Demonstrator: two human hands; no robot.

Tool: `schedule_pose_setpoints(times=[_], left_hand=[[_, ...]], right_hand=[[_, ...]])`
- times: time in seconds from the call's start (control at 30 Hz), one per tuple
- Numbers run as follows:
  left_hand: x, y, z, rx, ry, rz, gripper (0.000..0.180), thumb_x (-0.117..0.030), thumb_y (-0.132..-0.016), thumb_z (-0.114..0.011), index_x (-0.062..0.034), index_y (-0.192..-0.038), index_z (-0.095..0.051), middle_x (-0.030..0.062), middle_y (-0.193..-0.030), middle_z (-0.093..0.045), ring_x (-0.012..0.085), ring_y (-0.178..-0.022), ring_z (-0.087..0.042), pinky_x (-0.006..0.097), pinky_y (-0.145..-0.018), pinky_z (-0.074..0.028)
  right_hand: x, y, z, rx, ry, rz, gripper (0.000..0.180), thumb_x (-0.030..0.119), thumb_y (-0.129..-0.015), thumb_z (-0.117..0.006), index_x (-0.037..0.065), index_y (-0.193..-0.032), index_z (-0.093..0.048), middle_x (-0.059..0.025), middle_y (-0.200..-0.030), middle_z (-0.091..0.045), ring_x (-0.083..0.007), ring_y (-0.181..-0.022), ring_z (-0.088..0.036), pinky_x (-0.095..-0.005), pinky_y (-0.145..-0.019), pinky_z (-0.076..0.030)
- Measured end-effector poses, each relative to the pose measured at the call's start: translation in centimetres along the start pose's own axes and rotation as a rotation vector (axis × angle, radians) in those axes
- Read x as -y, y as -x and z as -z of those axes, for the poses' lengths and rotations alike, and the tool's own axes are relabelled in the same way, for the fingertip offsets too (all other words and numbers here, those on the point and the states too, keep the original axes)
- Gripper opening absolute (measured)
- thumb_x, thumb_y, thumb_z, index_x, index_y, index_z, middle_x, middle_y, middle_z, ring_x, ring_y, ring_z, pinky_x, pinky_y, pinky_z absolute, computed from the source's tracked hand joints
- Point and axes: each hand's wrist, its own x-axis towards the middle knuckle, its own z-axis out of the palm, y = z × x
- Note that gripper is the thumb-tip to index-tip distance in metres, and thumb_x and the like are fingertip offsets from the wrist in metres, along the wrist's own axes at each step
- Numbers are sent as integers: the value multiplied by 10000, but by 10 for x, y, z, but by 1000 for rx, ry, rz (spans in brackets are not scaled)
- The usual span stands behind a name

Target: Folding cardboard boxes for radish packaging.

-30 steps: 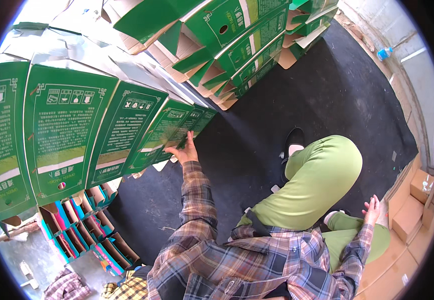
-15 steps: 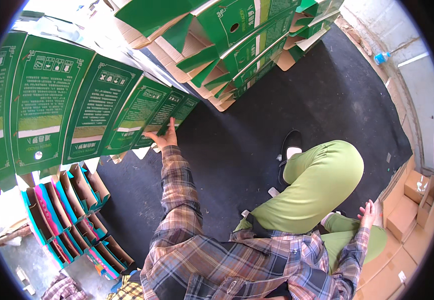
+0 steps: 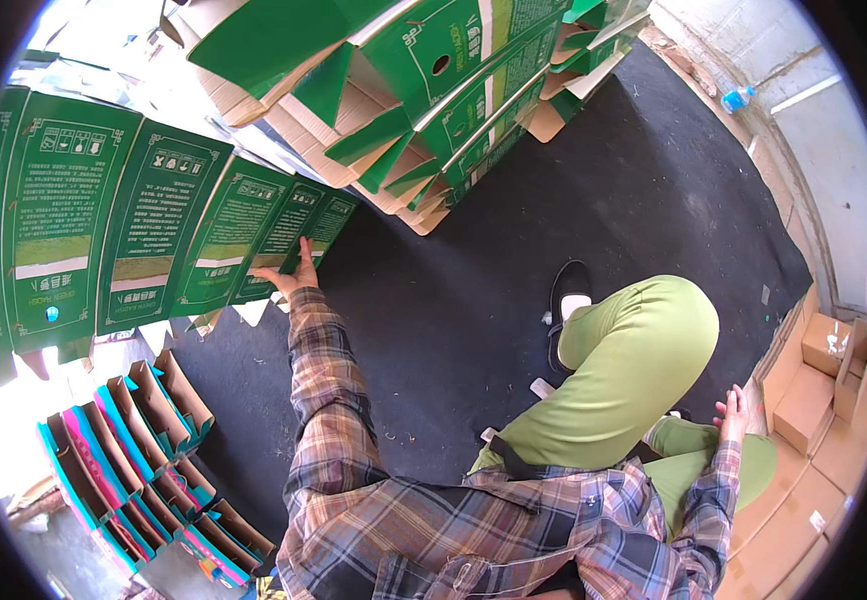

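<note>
My left hand (image 3: 297,277) reaches out to the far left with its fingers spread. It rests against the lower end of the nearest in a row of green printed cartons (image 3: 159,215), standing side by side with jagged flaps along their lower edges. Whether the fingertips press or only touch cannot be made out. My right hand (image 3: 733,413) lies by my bent leg at the right, fingers loosely stretched, holding nothing. Close to it are plain brown cardboard boxes (image 3: 805,412).
Green open-flapped cartons (image 3: 441,66) are stacked at the top. At lower left stand several open blue-and-pink boxes (image 3: 85,440). Dark matting (image 3: 434,300) covers the floor, with a wall (image 3: 819,150) and a small blue bottle (image 3: 739,98) at upper right.
The view has shifted slightly, so cartons and wall sit further left in the picture. My left hand stays at the green row's end with fingers spread. My right hand has hardly moved.
</note>
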Motion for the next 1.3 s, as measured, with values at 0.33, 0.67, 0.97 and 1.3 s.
schedule_pose_setpoints(times=[0.33,0.67,0.97,1.3], left_hand=[[24,19,-10,-61,-43,-1,1032,-655,-570,-699,-170,-1381,-283,119,-1408,-275,352,-1244,-333,613,-954,-395],[159,143,-48,161,-1143,617,468,-378,-893,-538,-132,-1283,-459,85,-1259,-504,279,-1081,-535,481,-904,-444],[329,142,-175,1158,-1831,188,740,-318,-738,-696,-115,-1375,-377,227,-1311,-460,351,-1231,-425,393,-1011,-357],[389,101,-167,1026,-1722,122,647,-334,-797,-635,-102,-1356,-404,206,-1347,-433,345,-1250,-406,382,-1027,-341]], right_hand=[[-4,-6,10,10,-36,-24,402,334,-941,-474,143,-1295,-478,-71,-1244,-543,-97,-808,-601,-207,-506,-475],[-3,-22,16,20,-58,-9,386,311,-948,-468,121,-1282,-490,-79,-1209,-566,-98,-798,-607,-202,-500,-473],[8,-41,9,63,-103,-17,408,315,-949,-467,109,-1302,-464,-83,-1213,-556,-103,-802,-606,-209,-520,-487],[23,-67,-2,101,-101,-34,416,327,-951,-467,114,-1308,-448,-92,-1227,-542,-93,-782,-601,-215,-523,-487]])
